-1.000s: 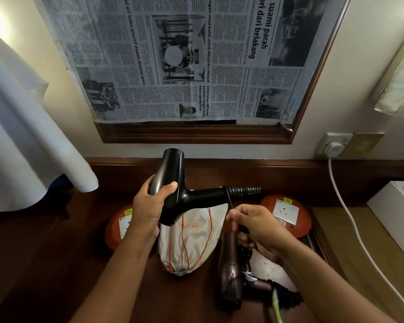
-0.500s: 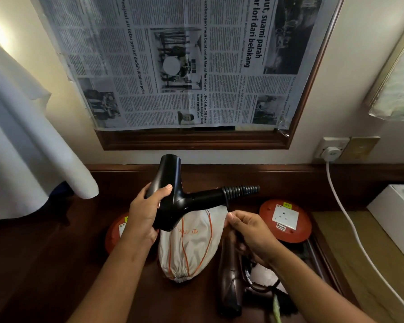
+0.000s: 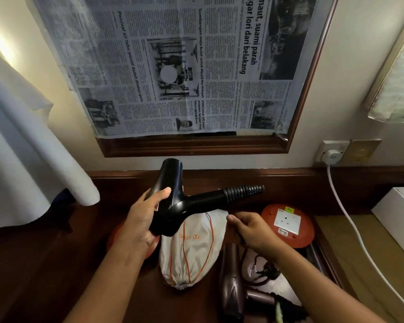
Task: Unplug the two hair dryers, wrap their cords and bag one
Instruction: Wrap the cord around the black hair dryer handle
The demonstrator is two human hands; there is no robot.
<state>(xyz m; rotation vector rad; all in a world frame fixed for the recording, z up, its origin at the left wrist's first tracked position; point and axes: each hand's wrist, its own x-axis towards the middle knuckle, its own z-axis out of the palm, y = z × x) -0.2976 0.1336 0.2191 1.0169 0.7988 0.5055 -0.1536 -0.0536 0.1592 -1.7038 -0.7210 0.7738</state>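
My left hand (image 3: 142,220) grips the barrel of a black hair dryer (image 3: 173,197), held above the desk with its handle pointing right. Just below the ribbed end of that handle, my right hand (image 3: 250,227) pinches the dryer's thin black cord (image 3: 229,209). A white drawstring bag with orange cords (image 3: 191,250) lies on the desk under the dryer. Right of the bag lies a brown hair dryer (image 3: 231,283), its dark cord (image 3: 264,271) bunched beside it.
Two round orange socket plates sit on the dark wooden desk (image 3: 44,276), one at right (image 3: 287,223), one mostly hidden under my left hand. A white plug (image 3: 331,157) with a white cable (image 3: 350,224) stays in the wall socket. White cloth (image 3: 26,159) hangs left; a white box (image 3: 399,213) stands right.
The view has tilted up a little. My right hand slid slightly down and right along the black cord below the handle. The left hand keeps its grip on the dryer.
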